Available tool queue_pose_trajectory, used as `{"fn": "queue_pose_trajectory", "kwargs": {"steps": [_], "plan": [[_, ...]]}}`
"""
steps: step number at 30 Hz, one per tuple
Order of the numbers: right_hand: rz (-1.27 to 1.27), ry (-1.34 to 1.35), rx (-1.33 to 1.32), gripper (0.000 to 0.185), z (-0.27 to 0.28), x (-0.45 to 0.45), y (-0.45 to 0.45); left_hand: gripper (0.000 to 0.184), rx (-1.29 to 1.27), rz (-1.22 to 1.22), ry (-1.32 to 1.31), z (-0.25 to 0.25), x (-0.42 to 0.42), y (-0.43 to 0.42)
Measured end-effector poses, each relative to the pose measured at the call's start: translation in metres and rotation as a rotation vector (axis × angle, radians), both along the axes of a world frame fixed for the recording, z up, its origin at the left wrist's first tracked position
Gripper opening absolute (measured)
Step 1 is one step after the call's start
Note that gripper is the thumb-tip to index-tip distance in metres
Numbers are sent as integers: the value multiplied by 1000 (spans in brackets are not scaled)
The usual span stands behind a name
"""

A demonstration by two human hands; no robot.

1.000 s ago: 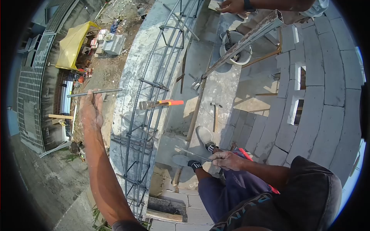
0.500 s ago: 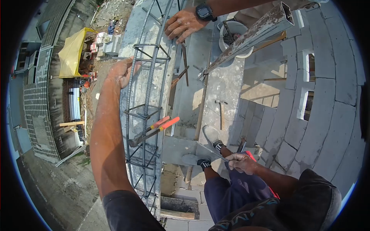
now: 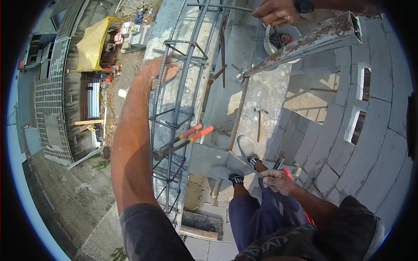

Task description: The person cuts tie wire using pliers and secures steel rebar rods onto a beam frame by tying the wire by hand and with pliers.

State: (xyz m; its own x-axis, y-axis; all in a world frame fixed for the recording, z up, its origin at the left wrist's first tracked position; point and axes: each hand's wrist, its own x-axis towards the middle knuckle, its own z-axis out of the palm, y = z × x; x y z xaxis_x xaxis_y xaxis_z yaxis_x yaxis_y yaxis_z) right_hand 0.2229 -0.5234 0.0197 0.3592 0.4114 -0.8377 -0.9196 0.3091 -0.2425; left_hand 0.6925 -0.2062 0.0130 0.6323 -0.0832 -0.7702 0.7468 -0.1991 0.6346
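Observation:
My left hand (image 3: 162,73) reaches out to the rebar cage (image 3: 176,104), its fingers extended beside and partly behind a long bar; nothing shows in its grasp. The cage rests along a pale, dusty concrete ledge (image 3: 167,26). Lower on it lies a bolt cutter (image 3: 183,141) with orange-red and yellow grips, its dark jaws to the left. Near my thigh, my right hand (image 3: 278,180) is closed around a thin metal rod (image 3: 246,163) that slants up to the left. A co-worker's hand (image 3: 276,12) with a black watch is at a rebar piece (image 3: 222,7) crossing the cage.
A hammer (image 3: 260,124) lies on the walkway by my feet. A rusty square metal post (image 3: 305,43) slants beside a white bucket (image 3: 285,37). Block wall (image 3: 339,130) fills the right side. Left of the ledge, the ground (image 3: 56,200) lies far below, with a yellow tarp (image 3: 93,45).
The co-worker's hand has moved right, off the cage, and is now at a rebar piece lying across it. My left hand stays by the cage. The view has shifted slightly.

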Motion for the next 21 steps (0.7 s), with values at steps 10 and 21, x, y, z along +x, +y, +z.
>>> {"fn": "queue_pose_trajectory", "kwargs": {"steps": [10, 21], "plan": [[55, 52, -19, 25, -12, -30, 0, 30, 549, 48, 68, 79, -180, 210], [299, -2, -88, 25, -5, -50, 38, 47, 559, 172, 582, 30, -509, 333]]}}
